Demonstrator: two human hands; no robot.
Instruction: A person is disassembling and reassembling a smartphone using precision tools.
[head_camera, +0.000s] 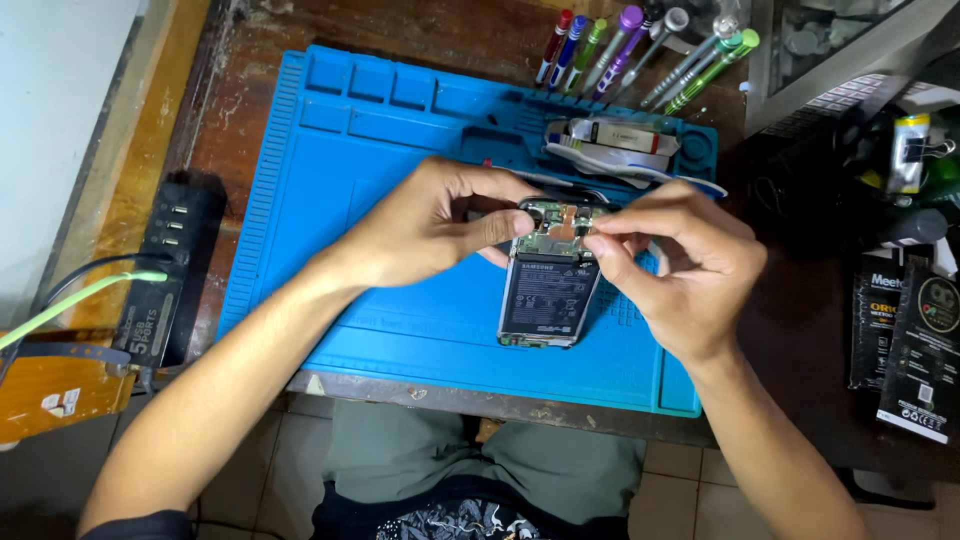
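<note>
Blue repair mat (330, 200) is laid on the counter; on it the opened phone (549, 290) is steadied by the left hand (425, 225), while a tiny part at its top is pinched by the right hand (680, 265). Exposed, fragile internals suggest gripping by the edges.

A blue mat (380, 160) covers the wooden counter (220, 120). Screwdrivers (640, 45) lie at its far edge, a black charger (165, 270) left, dark packets (910, 340) right.

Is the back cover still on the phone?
No, the phone lies open on the blue mat, its battery and circuit board exposed between the left hand and right hand.
</note>
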